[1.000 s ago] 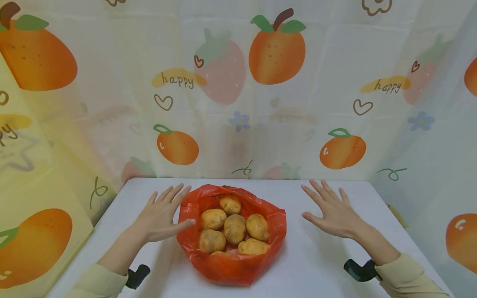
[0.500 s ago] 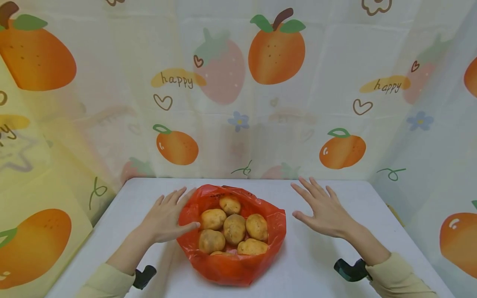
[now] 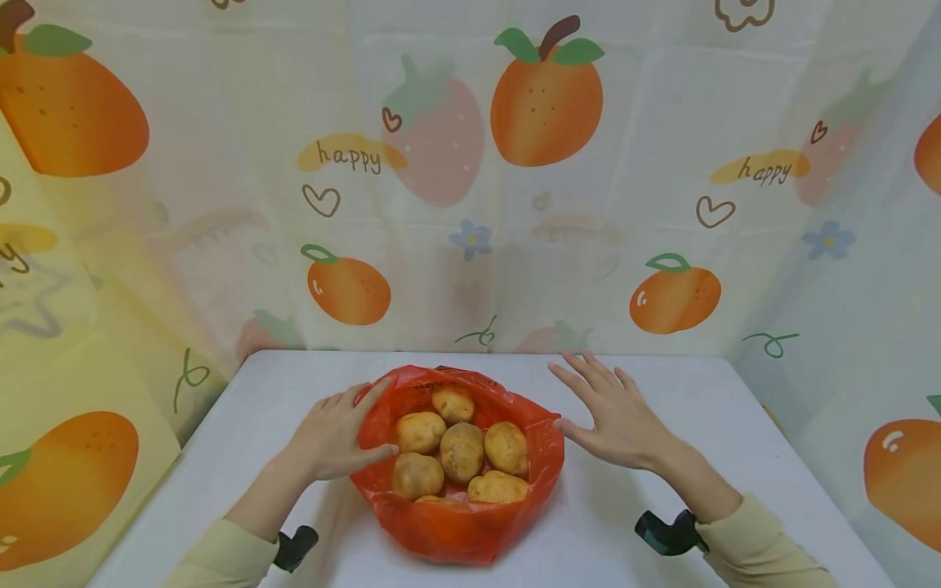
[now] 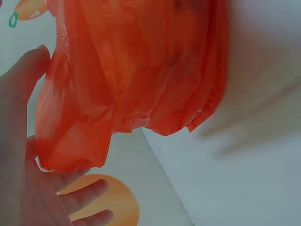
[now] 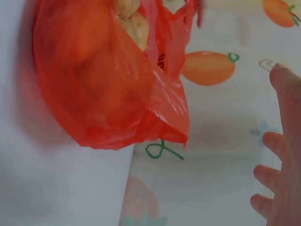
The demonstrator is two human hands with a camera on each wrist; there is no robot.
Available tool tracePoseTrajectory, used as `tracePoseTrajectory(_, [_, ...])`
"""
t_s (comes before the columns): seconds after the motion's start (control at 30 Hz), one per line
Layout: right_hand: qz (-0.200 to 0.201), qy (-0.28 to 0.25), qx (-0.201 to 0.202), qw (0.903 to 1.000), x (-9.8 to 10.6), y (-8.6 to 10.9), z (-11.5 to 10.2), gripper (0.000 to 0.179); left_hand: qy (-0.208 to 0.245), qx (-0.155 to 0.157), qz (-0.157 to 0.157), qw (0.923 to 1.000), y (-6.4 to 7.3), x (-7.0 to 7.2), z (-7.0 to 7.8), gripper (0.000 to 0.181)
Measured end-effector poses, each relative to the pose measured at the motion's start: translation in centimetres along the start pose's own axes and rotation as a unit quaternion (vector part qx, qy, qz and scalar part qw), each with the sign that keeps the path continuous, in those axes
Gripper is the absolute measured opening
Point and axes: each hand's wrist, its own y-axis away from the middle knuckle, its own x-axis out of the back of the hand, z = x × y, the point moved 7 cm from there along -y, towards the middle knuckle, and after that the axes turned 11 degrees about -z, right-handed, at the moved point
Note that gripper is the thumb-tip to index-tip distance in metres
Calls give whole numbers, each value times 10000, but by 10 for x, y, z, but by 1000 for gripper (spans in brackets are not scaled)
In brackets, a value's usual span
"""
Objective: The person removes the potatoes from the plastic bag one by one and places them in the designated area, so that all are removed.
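Observation:
A red plastic bag [image 3: 456,531] stands on the white table with its mouth wide, and several potatoes [image 3: 462,452] show inside. My left hand [image 3: 332,437] is at the bag's left rim, thumb and fingers spread; in the left wrist view the fingers [image 4: 84,197] extend beside the red plastic, and whether they touch it is hard to tell. On the other side my right hand [image 3: 621,420] hovers by the right rim with its fingers apart. The right wrist view has a gap between that hand [image 5: 287,155] and the bag [image 5: 108,103].
The white table [image 3: 617,539] runs back to a fruit-printed cloth [image 3: 544,269] hanging behind it. More printed cloth hangs at the left and right sides. A black camera mount [image 3: 667,532] sits on the right wrist, another [image 3: 297,548] on the left.
Both hands have moved inward towards the bag, the right one farther to the left, the left one slightly to the right. The bag and potatoes have stayed in place.

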Motion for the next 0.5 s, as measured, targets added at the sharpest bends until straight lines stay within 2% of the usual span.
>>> tracePoseTrajectory(0.3, [-69, -122, 116, 9998, -3, -6, -13, 70, -51, 39, -20, 10000, -1, -7, -5, 84])
tracePoseTrajectory(0.5, [-73, -188, 306, 9993, -3, -10, -22, 70, -22, 237, -290, 9993, -3, -12, -12, 75])
